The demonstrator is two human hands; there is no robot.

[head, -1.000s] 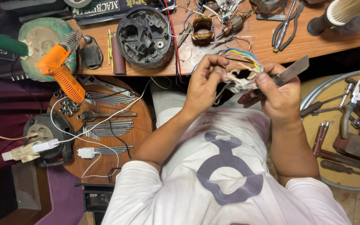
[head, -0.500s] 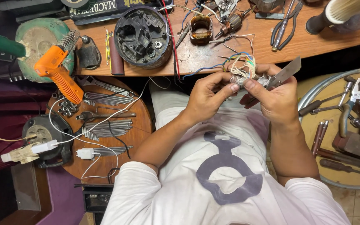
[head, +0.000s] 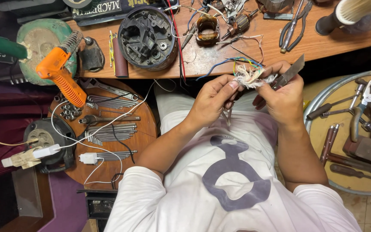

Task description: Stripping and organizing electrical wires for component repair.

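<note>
My left hand [head: 213, 99] pinches a bundle of thin wires [head: 249, 77] wrapped in frayed pale cloth, with blue, yellow and green strands trailing up to the wooden bench [head: 220, 56]. My right hand [head: 282, 95] grips a flat metal blade [head: 292, 70] whose edge rests against the wire bundle. Both hands meet just below the bench edge, above my lap and white shirt.
On the bench lie a black round motor housing [head: 146, 38], a copper-wound stator [head: 207, 29], an armature [head: 239, 21] and pliers [head: 292, 23]. An orange soldering gun [head: 59, 73] sits at left above a round wooden stool [head: 144, 129] with hex keys. A round tray [head: 318, 129] at right holds pliers and screwdrivers.
Both hands have shifted slightly right and down from the bench. The blade has moved onto the frayed end of the wire bundle.
</note>
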